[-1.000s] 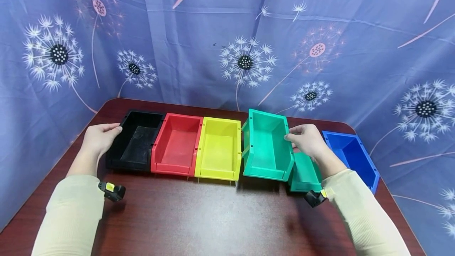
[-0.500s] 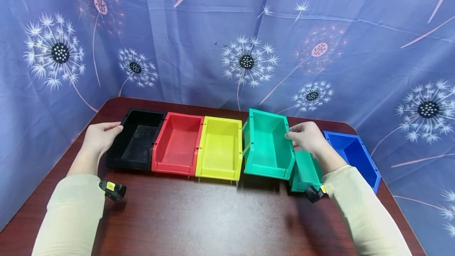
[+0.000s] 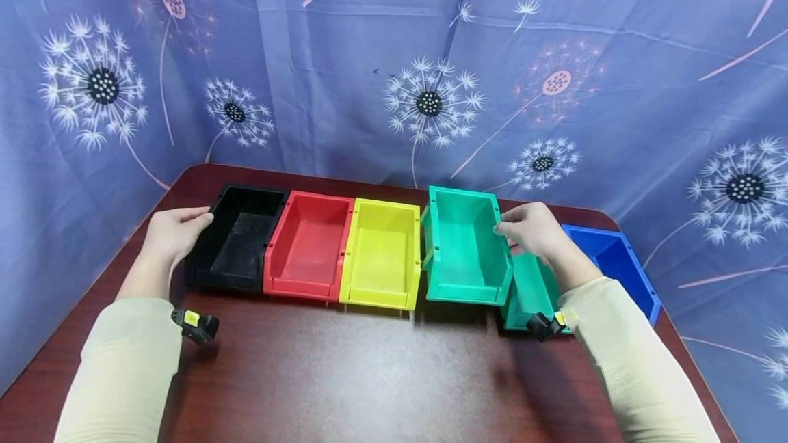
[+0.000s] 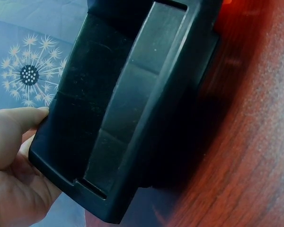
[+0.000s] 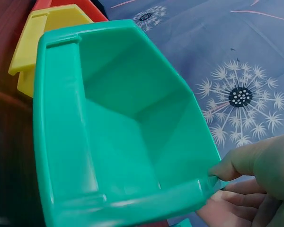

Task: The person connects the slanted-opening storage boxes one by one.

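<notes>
My left hand (image 3: pixel 175 234) pinches the left wall of a black plastic bin (image 3: pixel 243 241), thumb on the rim and fingers outside. The left wrist view shows this grip on the bin's corner. With thumb and fingers, my right hand (image 3: pixel 532 234) grips the right wall of a green bin (image 3: pixel 464 245), which appears raised and tilted above the table. Between these two stand a red bin (image 3: pixel 310 241) and a yellow bin (image 3: pixel 382 251), side by side. A second green bin (image 3: pixel 532 289) is partly hidden under my right hand and wrist. Whether the black bin is lifted, I cannot tell.
A blue bin (image 3: pixel 615 265) sits at the right, partly behind my right forearm. Everything is on a dark red-brown wooden table (image 3: pixel 345 374). A blue curtain (image 3: pixel 345 87) with dandelion prints closes off the back and sides.
Both hands keep their grips on the black and green bins. The head view tilts slightly, and the bins hold almost the same places.
</notes>
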`<state>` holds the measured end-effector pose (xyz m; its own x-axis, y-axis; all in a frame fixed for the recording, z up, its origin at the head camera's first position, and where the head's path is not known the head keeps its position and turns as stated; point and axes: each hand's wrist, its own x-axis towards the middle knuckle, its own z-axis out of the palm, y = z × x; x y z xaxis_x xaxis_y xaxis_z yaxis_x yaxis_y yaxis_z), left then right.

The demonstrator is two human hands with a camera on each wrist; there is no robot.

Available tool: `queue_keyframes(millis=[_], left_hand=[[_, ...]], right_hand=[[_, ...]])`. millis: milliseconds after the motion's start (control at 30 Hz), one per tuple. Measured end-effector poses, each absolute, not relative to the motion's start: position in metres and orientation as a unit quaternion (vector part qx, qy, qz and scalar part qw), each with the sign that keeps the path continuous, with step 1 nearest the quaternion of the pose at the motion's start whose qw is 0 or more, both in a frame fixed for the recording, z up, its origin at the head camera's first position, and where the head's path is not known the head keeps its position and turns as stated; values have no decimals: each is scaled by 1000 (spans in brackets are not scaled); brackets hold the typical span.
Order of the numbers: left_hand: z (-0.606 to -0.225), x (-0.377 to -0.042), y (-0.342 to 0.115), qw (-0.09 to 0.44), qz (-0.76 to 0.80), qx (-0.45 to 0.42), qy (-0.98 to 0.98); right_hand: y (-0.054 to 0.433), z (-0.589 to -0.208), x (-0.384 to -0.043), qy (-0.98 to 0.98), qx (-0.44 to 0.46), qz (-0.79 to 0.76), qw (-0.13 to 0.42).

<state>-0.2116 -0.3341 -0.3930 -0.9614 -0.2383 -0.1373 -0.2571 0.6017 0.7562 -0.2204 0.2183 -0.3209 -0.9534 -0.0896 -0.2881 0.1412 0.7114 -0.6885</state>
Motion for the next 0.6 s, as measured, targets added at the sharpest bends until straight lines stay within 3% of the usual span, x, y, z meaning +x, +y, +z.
queue_keyframes(millis=[600], left_hand=[[-393, -212, -336, 15, 427, -136, 894]], right_hand=[[211, -323, -217, 926, 22, -348, 146]])
